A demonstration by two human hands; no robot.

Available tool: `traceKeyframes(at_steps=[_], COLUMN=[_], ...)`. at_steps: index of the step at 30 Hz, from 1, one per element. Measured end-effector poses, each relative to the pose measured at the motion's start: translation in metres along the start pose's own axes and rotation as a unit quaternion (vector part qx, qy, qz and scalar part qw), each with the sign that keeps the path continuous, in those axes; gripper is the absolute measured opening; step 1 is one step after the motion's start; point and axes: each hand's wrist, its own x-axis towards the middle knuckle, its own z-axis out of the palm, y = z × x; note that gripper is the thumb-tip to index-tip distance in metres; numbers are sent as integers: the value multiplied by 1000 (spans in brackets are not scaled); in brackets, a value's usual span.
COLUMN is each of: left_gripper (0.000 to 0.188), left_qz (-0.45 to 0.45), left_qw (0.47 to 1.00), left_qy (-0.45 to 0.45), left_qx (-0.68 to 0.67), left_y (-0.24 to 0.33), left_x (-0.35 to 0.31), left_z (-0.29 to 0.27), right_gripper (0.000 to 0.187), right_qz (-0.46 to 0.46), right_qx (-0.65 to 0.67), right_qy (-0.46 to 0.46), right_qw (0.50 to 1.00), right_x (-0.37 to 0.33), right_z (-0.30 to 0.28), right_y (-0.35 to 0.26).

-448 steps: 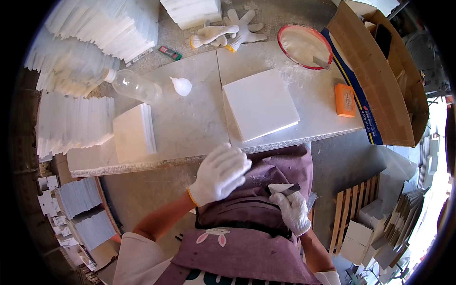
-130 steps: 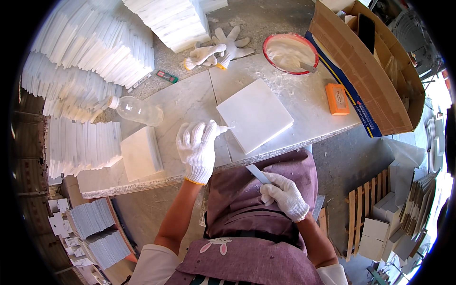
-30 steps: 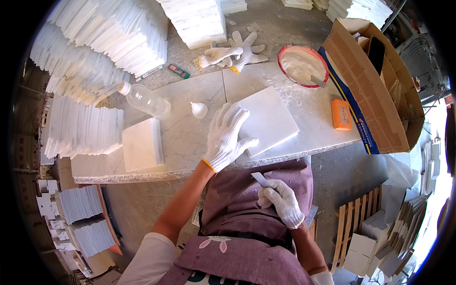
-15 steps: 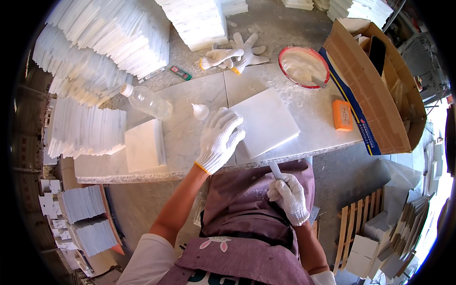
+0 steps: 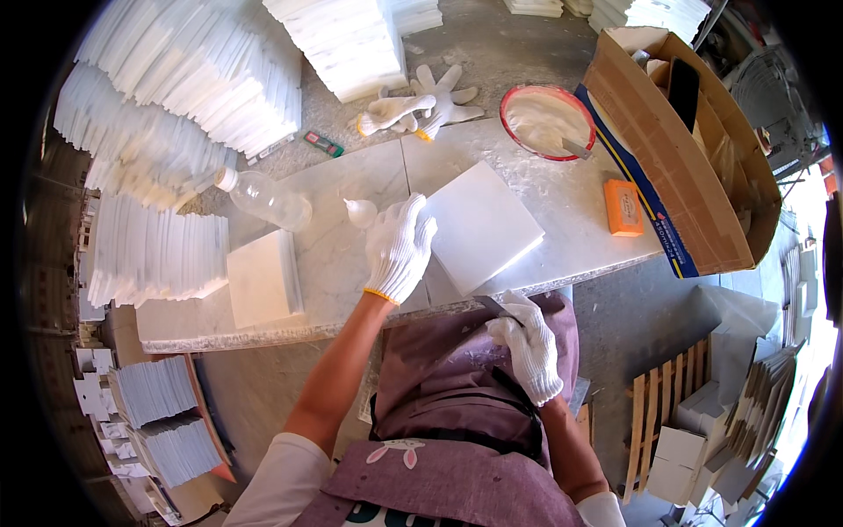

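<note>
A square white tile (image 5: 488, 228) lies turned at an angle on the worktable, its near edge showing some thickness. At its left corner my left hand (image 5: 399, 250), in a white knit glove, is closed against the edge, fingers curled together. My right hand (image 5: 529, 344), gloved alike, is closed around a putty knife (image 5: 490, 305) just off the table's front edge. The knife's flat metal blade points left toward the tile; its handle is hidden in my fist. A small white squeeze bulb with a nozzle (image 5: 361, 212) lies by my left fingers.
Left stand a clear bottle (image 5: 272, 202), smaller tiles (image 5: 263, 279) and tall tile stacks (image 5: 189, 70). Farther back lie spare gloves (image 5: 446, 95) and a green-red utility knife (image 5: 323, 143). Right are a red-rimmed bowl of white paste (image 5: 549, 121), an orange box (image 5: 623, 208) and a cardboard box (image 5: 676, 158).
My right hand has risen slightly toward the table edge, and the putty knife's blade has swung left and looks darker. My left hand's fingers have drawn closer together. The view has shifted slightly.
</note>
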Motion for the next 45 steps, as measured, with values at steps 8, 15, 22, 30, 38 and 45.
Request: traceKeyframes(at_steps=[8,15,22,30,38,45], left_gripper=[40,51,79,65,53,56], left_qz=[7,98,260,110,278,-31], left_qw=[997,992,943,990,935,990], left_qy=[-21,-5,-209,-60,-155,-10], left_qx=[73,84,4,69,-156,-136], left_y=[26,50,69,27,86,49], left_x=[-48,-43,-56,-41,-59,-86], left_z=[-30,-32,-9,-6,-41,-22], right_gripper=[21,23,18,23,37,48], right_qz=[47,47,49,45,59,32], right_qx=[16,59,100,89,19,45], right_qy=[12,140,173,153,117,94], right_qw=[999,987,979,983,991,994], right_x=[30,22,-13,-24,2,18], right_z=[-10,-41,-66,-82,-45,-29], right_y=[0,-12,15,7,-19,-24])
